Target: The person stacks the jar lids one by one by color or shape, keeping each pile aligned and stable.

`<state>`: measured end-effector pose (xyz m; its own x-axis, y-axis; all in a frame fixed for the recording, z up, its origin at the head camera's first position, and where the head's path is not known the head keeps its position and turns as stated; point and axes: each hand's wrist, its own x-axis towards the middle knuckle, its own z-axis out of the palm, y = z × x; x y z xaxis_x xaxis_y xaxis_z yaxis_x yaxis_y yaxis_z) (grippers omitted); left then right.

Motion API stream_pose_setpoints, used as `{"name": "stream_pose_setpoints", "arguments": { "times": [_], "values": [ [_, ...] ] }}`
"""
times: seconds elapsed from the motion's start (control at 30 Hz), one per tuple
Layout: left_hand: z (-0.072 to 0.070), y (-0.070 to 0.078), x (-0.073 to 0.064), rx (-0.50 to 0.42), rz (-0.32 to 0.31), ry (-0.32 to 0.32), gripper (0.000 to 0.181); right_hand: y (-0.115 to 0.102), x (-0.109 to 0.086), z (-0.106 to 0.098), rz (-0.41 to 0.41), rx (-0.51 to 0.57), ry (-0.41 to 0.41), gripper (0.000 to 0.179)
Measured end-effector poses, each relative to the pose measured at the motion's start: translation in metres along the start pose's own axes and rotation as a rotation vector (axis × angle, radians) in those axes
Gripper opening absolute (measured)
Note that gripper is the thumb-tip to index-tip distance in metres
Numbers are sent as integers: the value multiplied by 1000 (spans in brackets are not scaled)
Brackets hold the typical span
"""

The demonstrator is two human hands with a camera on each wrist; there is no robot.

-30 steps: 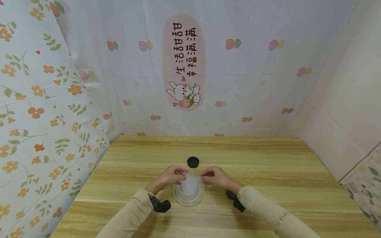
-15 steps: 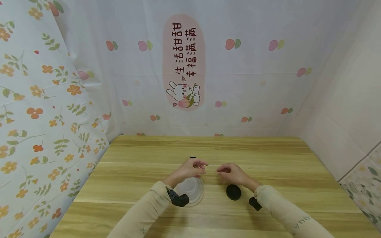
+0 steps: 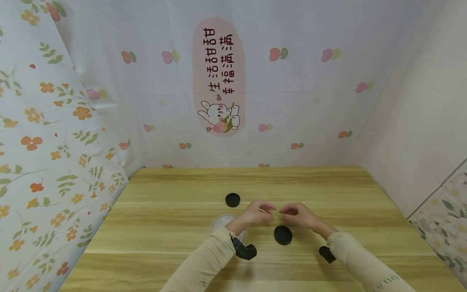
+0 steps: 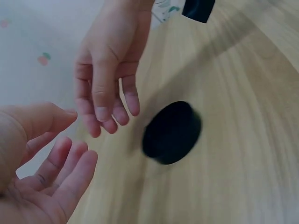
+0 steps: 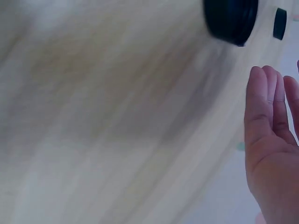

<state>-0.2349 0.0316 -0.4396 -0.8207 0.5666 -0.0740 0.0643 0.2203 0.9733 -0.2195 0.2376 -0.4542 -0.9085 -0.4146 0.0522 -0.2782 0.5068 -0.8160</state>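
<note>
Side by side over the wooden table, my left hand (image 3: 257, 213) and right hand (image 3: 300, 215) hover with fingertips facing each other, loosely bent and holding nothing. Below them lies a shallow round black lid-like piece (image 3: 283, 235), touched by neither hand; the left wrist view shows the same black piece (image 4: 172, 133) beyond the fingers. A similar black piece (image 3: 232, 199) lies farther back. Behind my left forearm, a clear round plastic container (image 3: 219, 224) is partly hidden. In the right wrist view, my right hand (image 5: 268, 135) has nearly straight fingers.
The light wooden table (image 3: 164, 190) meets a patterned cloth backdrop (image 3: 292, 101) at its far edge. Floral cloth (image 3: 65, 162) hangs on the left, and a pale wall covering (image 3: 412, 142) stands on the right. Each wrist carries a black camera.
Both hands have moved right, the left one away from the clear container. The near black piece has come out from under my right arm's cover. The head view has turned slightly right.
</note>
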Motion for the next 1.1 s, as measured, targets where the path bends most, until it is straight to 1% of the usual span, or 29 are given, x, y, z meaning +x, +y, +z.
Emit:
{"name": "stream_pose_setpoints", "arguments": {
  "times": [0.07,0.2,0.37,0.47,0.53,0.6,0.8,0.93,1.1],
  "values": [
    [7,-3,1,-2,-5,3,28,5,-4,-1,35,31,-11,23],
    [21,-10,1,-50,-38,25,29,12,-10,-1,115,99,-38,25],
    [36,-21,-3,-25,-58,79,29,17,-18,1,166,111,-55,26],
    [43,-28,-4,2,-64,116,28,18,-21,4,183,131,-72,27],
    [45,-31,-4,2,-71,127,27,19,-23,6,187,141,-73,28],
    [46,-32,-4,11,-58,139,28,20,-24,9,181,151,-66,28],
    [47,-33,-5,21,-46,177,34,23,-23,15,125,107,-59,20],
    [48,-36,-5,30,-38,194,32,23,-22,18,129,117,-58,17],
    [49,-39,-6,45,-16,210,29,22,-22,21,143,135,-34,16]
  ]
}}
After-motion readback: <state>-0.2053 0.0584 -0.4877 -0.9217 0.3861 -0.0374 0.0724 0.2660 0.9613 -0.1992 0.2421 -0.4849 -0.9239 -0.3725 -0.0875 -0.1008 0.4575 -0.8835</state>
